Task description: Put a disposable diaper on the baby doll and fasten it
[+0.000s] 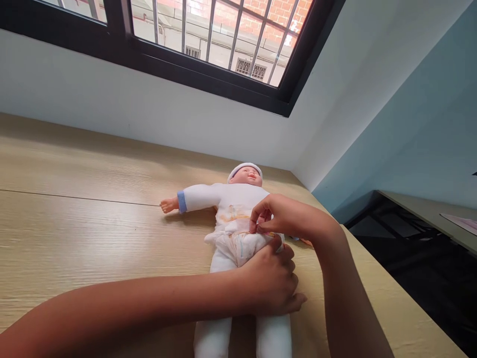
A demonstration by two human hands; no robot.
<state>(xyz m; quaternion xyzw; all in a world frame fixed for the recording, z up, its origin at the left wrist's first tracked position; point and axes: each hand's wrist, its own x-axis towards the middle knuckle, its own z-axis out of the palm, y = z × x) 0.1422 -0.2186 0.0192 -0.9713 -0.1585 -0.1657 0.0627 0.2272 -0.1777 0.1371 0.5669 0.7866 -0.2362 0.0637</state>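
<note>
A baby doll (233, 199) in white clothes and a white cap lies on its back on the wooden table (82, 199), head toward the window. A white diaper (233, 246) is around its waist. My left hand (272, 283) lies over the doll's hips and upper legs, fingers curled against the diaper's right side. My right hand (274, 215) pinches the diaper's top edge at the doll's belly with fingertips together. The doll's right arm stretches out to the left; its other arm is hidden behind my right hand.
The table runs up to a white wall under a black-framed barred window (208, 44). The table's right edge drops off to a dark floor, with another desk (439, 219) farther right by a light blue wall.
</note>
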